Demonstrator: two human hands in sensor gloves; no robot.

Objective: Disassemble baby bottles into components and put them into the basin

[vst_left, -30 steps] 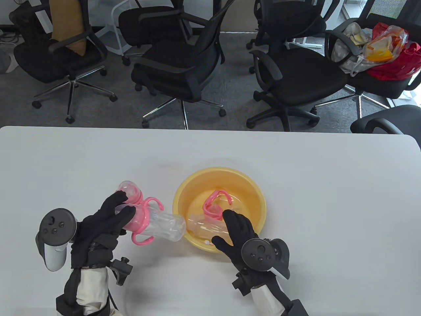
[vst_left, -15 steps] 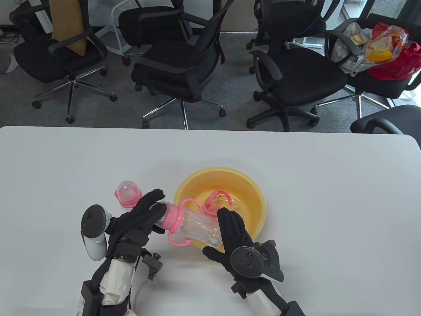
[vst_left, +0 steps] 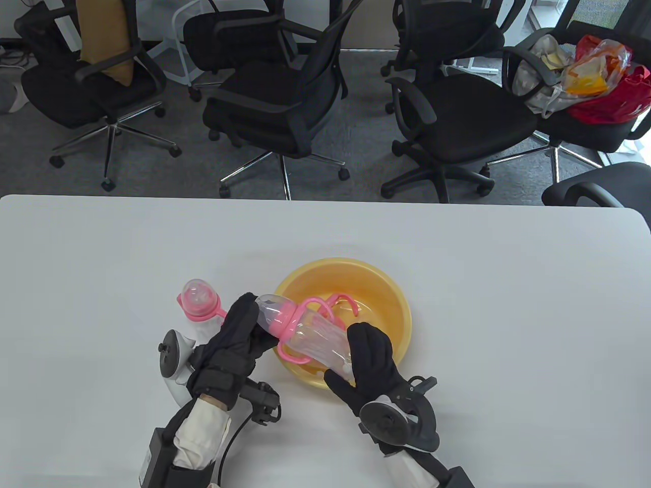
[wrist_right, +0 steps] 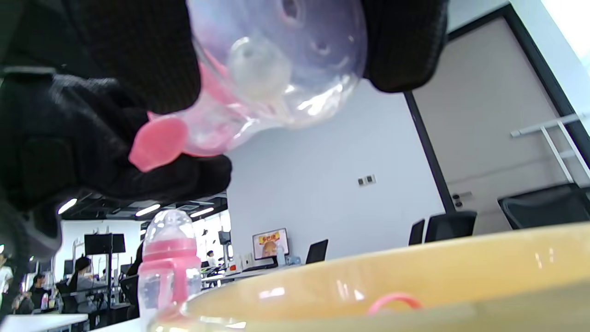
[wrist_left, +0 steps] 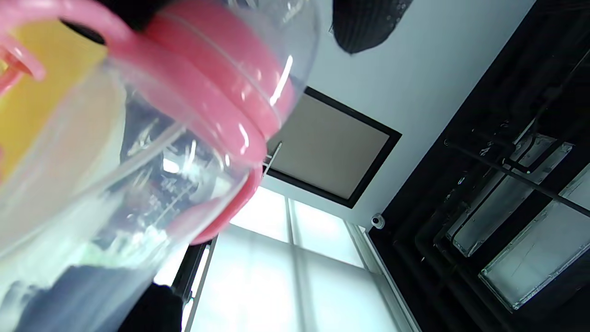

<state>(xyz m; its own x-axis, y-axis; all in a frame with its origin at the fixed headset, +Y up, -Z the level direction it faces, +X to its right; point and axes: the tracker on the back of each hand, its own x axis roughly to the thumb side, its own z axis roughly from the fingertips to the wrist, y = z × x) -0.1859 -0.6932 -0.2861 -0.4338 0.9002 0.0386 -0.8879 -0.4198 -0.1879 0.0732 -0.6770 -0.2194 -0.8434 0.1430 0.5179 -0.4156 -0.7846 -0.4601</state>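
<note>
I hold a clear baby bottle (vst_left: 315, 335) with a pink collar and pink handles tilted over the near rim of the yellow basin (vst_left: 351, 267). My left hand (vst_left: 247, 320) grips its cap end, where the clear cap and pink collar (wrist_left: 216, 92) fill the left wrist view. My right hand (vst_left: 367, 353) grips the bottle's base (wrist_right: 276, 60), fingers curled round it. A second baby bottle (vst_left: 197, 301) stands upright on the table left of the basin and also shows as the standing bottle (wrist_right: 168, 263) in the right wrist view. A pink handle ring (vst_left: 347, 299) lies in the basin.
The white table (vst_left: 508, 305) stretches far to the right and behind the basin. Black office chairs (vst_left: 285, 101) stand beyond its far edge. In the right wrist view the basin rim (wrist_right: 415, 272) lies just below the held bottle.
My left hand lifted the bottle off the table and carried it right, over the basin. My right hand came out of the basin and took hold of the bottle's base.
</note>
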